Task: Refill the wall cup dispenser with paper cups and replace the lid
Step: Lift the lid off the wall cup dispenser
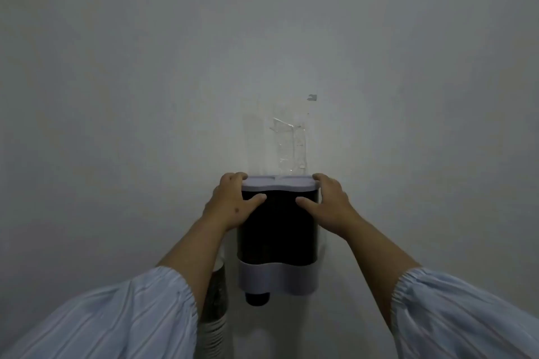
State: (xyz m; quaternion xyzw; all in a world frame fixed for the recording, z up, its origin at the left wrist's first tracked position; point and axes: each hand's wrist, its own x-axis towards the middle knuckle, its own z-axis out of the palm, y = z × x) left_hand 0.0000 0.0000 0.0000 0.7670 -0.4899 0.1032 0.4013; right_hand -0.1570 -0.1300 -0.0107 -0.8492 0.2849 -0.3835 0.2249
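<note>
Head view: the left hand [233, 201] and right hand [328, 201] clasp opposite sides of the dispenser [277, 230], fingers curled over the pale lid [278, 182], thumbs pressed on its dark front. The dispenser hangs on the wall [116, 81], lid seated on top. A cup stack [217, 318] shows partly behind the left forearm.

The wall [145, 81] is plain, pale grey-white and fills the view. Lighting is dim and uneven: brightest near the centre, darker toward the corners. A strip of clear tape residue [290, 143] adheres to the wall, with a small dark mark [312, 97] above it.
</note>
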